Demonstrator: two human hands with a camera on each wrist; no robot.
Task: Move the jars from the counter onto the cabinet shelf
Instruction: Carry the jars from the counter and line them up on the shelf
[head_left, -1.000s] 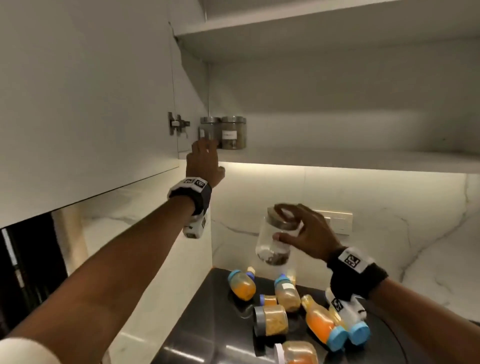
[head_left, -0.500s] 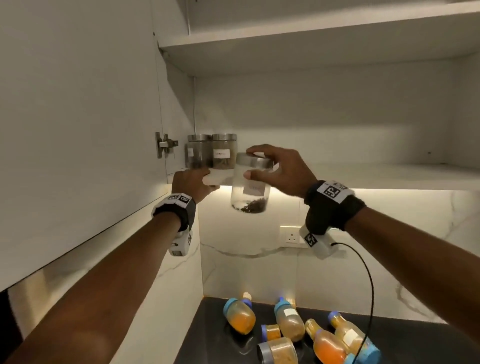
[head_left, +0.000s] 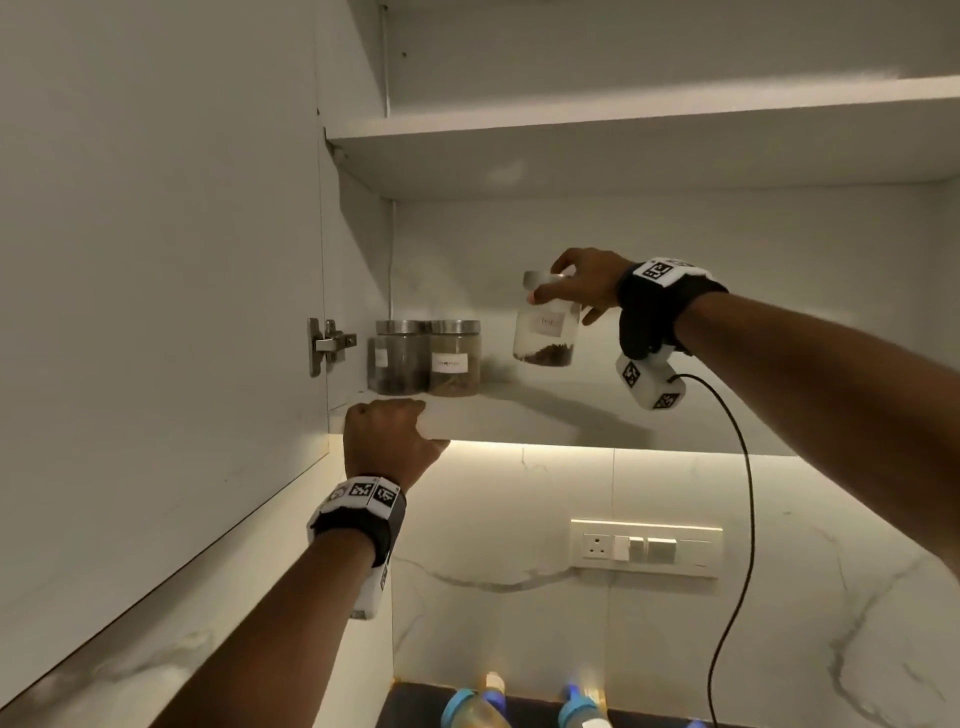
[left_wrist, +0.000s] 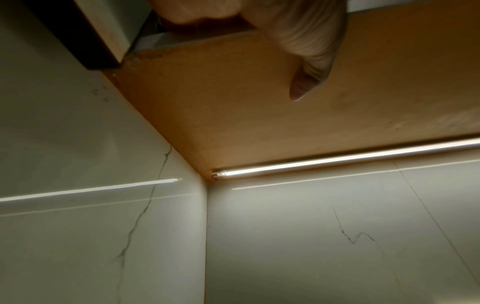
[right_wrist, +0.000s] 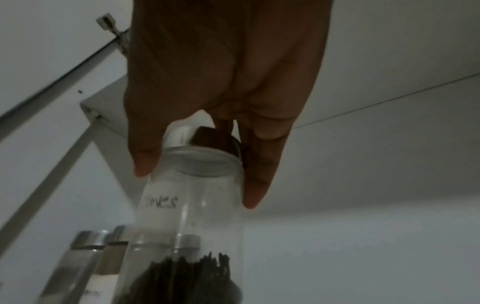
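My right hand (head_left: 563, 306) grips a clear glass jar (head_left: 544, 332) by its metal lid and holds it slightly tilted in the air above the lower cabinet shelf (head_left: 519, 421). The jar sits right of two metal-lidded jars (head_left: 397, 358) (head_left: 454, 358) that stand at the shelf's left end. In the right wrist view the held jar (right_wrist: 187, 226) has a label reading "cloves" and dark cloves at its bottom, with my fingers (right_wrist: 254, 185) round the lid (right_wrist: 202, 148). My left hand (head_left: 395, 431) grips the shelf's front edge, thumb (left_wrist: 306, 67) pressed under it.
The open cabinet door (head_left: 156, 260) with its hinge (head_left: 330, 345) stands at the left. An upper shelf (head_left: 623, 119) hangs above. A light strip (left_wrist: 337, 160) runs under the cabinet. A socket panel (head_left: 644, 545) is on the marble wall. Blue-capped bottles (head_left: 475, 712) lie on the dark counter below.
My right hand has lifted the cloves jar from counter height, past the shelf edge, up and to the right into the cabinet opening. The left hand stayed at the shelf's left front edge.
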